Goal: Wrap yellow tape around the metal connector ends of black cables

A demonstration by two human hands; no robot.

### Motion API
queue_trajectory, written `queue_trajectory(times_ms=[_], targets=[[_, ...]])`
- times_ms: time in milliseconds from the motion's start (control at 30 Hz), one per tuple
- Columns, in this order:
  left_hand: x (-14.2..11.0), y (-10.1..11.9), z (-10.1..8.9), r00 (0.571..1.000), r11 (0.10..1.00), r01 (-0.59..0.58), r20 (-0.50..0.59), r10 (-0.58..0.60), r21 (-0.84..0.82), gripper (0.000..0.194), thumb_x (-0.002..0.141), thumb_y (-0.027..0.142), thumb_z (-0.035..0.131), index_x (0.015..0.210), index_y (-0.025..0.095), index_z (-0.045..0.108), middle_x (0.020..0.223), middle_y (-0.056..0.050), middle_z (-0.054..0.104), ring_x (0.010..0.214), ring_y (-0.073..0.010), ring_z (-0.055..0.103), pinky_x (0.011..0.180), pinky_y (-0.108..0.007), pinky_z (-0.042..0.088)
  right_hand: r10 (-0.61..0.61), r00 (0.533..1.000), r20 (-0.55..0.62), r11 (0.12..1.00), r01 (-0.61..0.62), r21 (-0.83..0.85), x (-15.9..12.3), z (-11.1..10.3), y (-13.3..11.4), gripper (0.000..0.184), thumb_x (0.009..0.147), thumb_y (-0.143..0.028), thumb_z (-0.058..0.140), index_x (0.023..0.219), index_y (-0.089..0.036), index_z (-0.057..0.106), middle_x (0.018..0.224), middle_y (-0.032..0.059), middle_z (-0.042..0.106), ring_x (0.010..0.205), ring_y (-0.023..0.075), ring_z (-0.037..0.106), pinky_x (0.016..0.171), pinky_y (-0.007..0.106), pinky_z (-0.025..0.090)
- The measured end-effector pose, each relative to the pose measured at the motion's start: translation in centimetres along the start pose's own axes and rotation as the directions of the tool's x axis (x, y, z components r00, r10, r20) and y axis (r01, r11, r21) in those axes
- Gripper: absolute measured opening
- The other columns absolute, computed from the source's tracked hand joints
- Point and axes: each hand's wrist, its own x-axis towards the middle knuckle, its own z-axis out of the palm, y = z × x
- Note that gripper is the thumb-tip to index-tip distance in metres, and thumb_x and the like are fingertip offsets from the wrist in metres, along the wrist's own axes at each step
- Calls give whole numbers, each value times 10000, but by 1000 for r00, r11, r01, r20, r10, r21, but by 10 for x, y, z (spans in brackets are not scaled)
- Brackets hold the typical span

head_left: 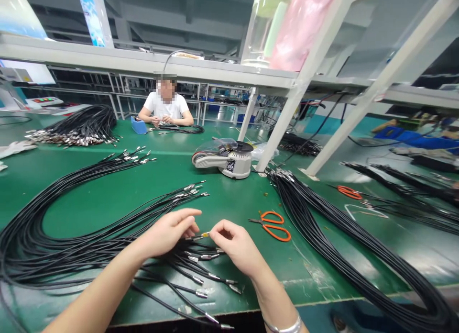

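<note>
My left hand is closed around a black cable near its end, palm down, with the index finger stretched forward. At that cable's tip sits a small yellow piece. My right hand pinches the yellow piece between thumb and fingertips. Beneath and around both hands lies a loose bundle of black cables with silver metal ends, curving round from the left. Several metal connectors fan out below my hands. Orange-handled scissors rest open on the green table, right of my right hand.
A grey-white tape dispenser stands mid-table. Another cable bundle runs along the right, past a shelf post. More orange-handled scissors lie beyond it. A cable pile is at back left; a person sits opposite.
</note>
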Motion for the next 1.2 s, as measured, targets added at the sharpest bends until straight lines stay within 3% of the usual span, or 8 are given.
queue_trajectory(times_ms=[67,133,300,567,733,1000,1200], targets=[[-8,1,-10,996,984,0,-83,15,176,389,825,382,445,1129,171,564,979,-63,653,880,-183,580,824,-309,433,-2,1000,11,1000,2,12,0,1,6,141,757,-254,563,643,-173,582,609,-33,519,589,116,480,564,226,396],[-17,-2,-15,995,936,10,-96,26,352,326,795,361,508,1056,198,615,1032,-53,648,934,-196,568,852,-304,409,-10,1000,27,1000,9,16,0,3,11,138,763,-262,560,658,-176,585,619,-33,529,597,118,488,576,228,401],[-28,-19,-1,996,843,-46,-41,80,536,215,824,280,479,876,201,672,886,-37,660,855,-178,566,800,-279,403,-34,997,69,999,35,-17,0,4,16,138,768,-278,560,683,-179,605,664,-13,593,639,136,543,612,243,434],[-19,-13,20,990,863,-92,-47,133,496,258,859,318,429,814,185,646,807,-26,636,785,-155,557,737,-259,407,-178,983,33,969,181,-170,-3,-3,10,143,766,-261,561,657,-194,625,664,8,616,657,157,561,615,260,452],[-15,-8,26,987,868,-95,-68,146,488,243,843,323,446,789,188,642,784,-26,639,747,-154,554,698,-260,408,-168,986,20,975,169,-142,-6,-1,11,155,769,-263,566,644,-188,619,634,3,604,618,147,548,583,249,443],[-15,-3,25,990,852,-117,-13,144,510,210,825,261,457,764,188,645,776,-23,632,769,-162,541,719,-259,392,-147,987,62,985,152,-77,-6,-2,16,159,779,-273,559,666,-177,617,650,3,601,625,143,539,588,246,436],[-10,1,19,991,857,-136,60,123,496,179,790,255,483,738,190,641,761,-9,623,761,-162,534,711,-249,384,-248,962,113,947,265,-182,-6,-6,9,156,796,-248,550,668,-196,622,689,11,612,685,160,556,644,262,432]])
